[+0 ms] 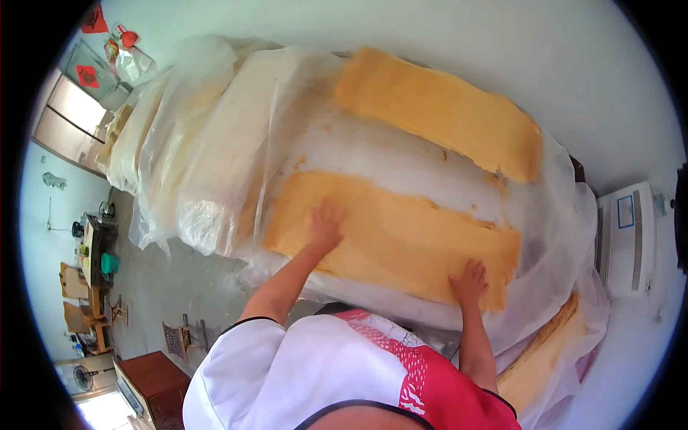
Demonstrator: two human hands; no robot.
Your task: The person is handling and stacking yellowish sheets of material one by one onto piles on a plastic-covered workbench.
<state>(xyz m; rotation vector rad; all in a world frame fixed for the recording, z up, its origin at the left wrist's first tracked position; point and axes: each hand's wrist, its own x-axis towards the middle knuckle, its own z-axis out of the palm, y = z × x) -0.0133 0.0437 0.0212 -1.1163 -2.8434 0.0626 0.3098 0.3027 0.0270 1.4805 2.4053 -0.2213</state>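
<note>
My left hand [327,226] lies flat on the left part of a long yellow-orange sheet stack [401,236], slightly blurred, its fingers spread. Toward the right end of the same stack, my right hand [470,282] rests with fingers apart. Neither hand grips anything. The stack has ragged edges and looks soft, but its material is not clear. Beyond it, a second yellow-orange stack [444,111] lies along the wall. Both are on whitish translucent plastic sheeting [380,147], with crumbs and torn bits between them.
Large plastic-wrapped pale bundles [229,136] stand to the left. Another yellow stack [548,351] sits in plastic at the lower right, below a white wall unit [625,240]. A brown cabinet [154,387], a small chair [175,340] and a floor fan [84,376] are on the left.
</note>
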